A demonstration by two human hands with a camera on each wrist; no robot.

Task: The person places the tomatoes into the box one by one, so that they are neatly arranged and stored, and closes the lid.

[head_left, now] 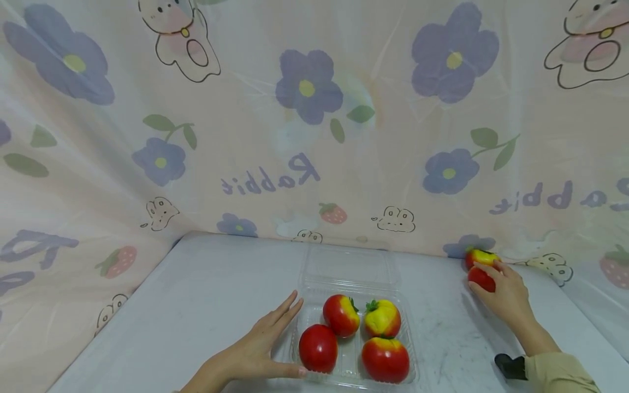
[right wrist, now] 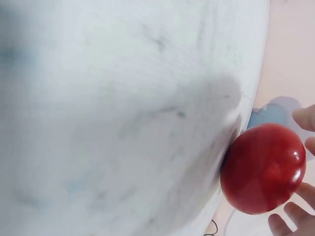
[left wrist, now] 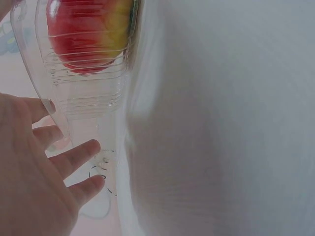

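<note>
My right hand (head_left: 506,292) is at the far right of the table, its fingers spread around a red tomato (head_left: 482,279). In the right wrist view, a gap shows between the tomato (right wrist: 263,168) and the upper fingertip. Just behind it sits another tomato (head_left: 479,255) with a yellow top. My left hand (head_left: 255,346) has its fingers extended along the left side of a clear plastic box (head_left: 350,357). The left wrist view shows those fingertips right at the box's rim (left wrist: 32,81). Several red-and-yellow tomatoes (head_left: 385,359) lie inside the box.
The box's clear lid (head_left: 349,267) is folded back behind it on the white table (head_left: 221,295). A black object (head_left: 510,365) lies beside the right sleeve (head_left: 560,374). A patterned curtain (head_left: 245,136) hangs along the table's back edge.
</note>
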